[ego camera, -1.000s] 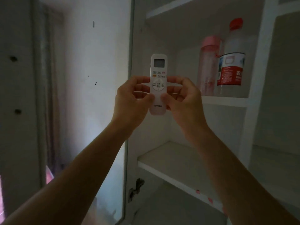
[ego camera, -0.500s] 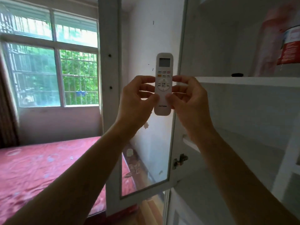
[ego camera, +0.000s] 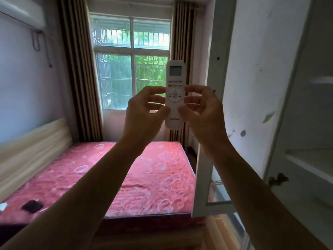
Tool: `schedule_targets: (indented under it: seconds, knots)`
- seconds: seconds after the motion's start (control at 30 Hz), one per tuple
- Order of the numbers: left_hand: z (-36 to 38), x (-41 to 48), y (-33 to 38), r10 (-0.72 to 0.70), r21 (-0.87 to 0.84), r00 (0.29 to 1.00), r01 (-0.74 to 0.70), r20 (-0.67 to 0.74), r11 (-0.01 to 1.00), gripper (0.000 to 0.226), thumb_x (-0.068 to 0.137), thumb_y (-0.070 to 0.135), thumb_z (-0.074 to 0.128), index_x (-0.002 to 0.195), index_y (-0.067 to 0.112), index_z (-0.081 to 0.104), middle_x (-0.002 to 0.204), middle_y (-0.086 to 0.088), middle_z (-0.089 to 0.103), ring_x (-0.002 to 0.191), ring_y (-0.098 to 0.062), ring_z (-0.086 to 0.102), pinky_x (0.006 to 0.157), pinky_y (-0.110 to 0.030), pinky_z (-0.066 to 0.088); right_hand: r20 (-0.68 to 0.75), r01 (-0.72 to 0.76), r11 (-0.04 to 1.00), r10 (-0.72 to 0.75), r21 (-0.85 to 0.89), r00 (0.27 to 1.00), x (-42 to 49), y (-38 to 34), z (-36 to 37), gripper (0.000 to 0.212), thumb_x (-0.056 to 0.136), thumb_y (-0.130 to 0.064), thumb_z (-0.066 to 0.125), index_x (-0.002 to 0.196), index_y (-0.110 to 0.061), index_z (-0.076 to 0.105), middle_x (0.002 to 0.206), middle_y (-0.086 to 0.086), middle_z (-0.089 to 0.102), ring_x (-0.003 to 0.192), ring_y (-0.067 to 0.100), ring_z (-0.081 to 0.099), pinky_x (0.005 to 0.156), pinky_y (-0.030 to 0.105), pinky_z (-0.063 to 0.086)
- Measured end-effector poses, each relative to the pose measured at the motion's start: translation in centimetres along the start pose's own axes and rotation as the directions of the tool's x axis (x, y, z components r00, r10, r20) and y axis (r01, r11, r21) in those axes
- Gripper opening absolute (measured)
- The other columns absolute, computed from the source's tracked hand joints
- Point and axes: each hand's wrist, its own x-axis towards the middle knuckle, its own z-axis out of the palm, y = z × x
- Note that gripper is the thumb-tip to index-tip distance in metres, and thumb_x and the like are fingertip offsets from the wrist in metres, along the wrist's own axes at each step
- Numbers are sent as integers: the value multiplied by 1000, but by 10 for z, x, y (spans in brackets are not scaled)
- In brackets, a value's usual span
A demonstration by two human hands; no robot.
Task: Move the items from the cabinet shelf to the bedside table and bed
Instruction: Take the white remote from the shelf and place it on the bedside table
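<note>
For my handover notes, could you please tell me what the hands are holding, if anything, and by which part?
The white remote control, upright: the left hand and right hand pinch its lower half from opposite sides.

Single head-worn wide-angle view, eye height, facing window (ego camera: 132,69) across bed (ego camera: 153,177); left hand (ego camera: 142,114), right hand (ego camera: 203,112) hold remote (ego camera: 174,94) close, centre; cabinet door (ego camera: 222,51) right edge.

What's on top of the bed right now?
On the bed: a dark flat object and a white item cut off by the frame edge. The forearms hide part of the mattress.
</note>
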Motion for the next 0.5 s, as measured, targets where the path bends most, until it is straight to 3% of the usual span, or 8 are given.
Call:
schedule_targets:
  seconds: [0.23,0.3,0.5]
  knots:
    - [-124,-22,-16,-17,120,996,27,-88,992,37,80,4,73,113,19,66,96,-1,74,86,-17,73,76,-46,63,100,-50,991,38,125,994,-34,-11,117,37,86,-6,74,111,-29,61,107,4,71,99,23,71,79,51,63]
    - [-153,-27,-20,-25,136,994,40,-108,990,35,82,3,73,111,21,65,96,0,73,85,-13,72,75,-42,64,121,-56,987,38,149,992,-42,-13,146,37,86,-7,74,110,-31,61,105,3,72,97,22,72,79,52,63]
    - [-234,-44,-43,-58,205,980,97,-190,974,33,84,8,74,111,25,64,97,8,72,84,-1,68,70,-24,62,245,-118,970,64,211,967,-62,-6,231,37,86,-2,72,118,-17,61,105,8,72,98,26,71,81,53,62]
